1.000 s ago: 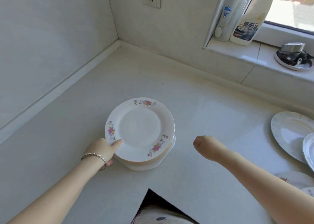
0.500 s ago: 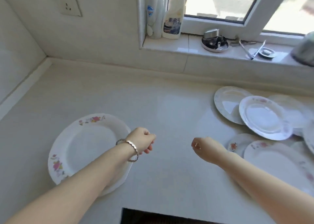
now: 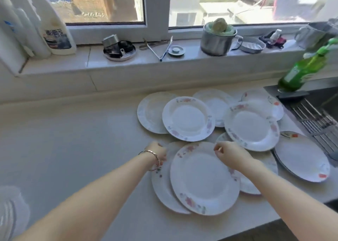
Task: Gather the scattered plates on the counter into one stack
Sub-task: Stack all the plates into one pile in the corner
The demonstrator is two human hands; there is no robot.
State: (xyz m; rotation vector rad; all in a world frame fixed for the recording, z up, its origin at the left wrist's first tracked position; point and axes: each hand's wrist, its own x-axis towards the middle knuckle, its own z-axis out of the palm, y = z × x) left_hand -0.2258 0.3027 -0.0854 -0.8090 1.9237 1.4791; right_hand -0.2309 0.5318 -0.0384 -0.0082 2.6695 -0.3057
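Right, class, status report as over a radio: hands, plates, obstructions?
Left hand and right hand empty, over nearest flowered plate. That plate overlaps the plate beneath; others scattered, unstacked. Nothing blocking.

Home kitchen. Pale tabletop under a window sill; beyond the fingers, overlapping floral dinner plates. Sill stock, farther from the fingers: white cleaner bottles, steel pot, tongs, small metal dishes. Right of the fingers: green dish-soap bottle, ridged sink drainer.
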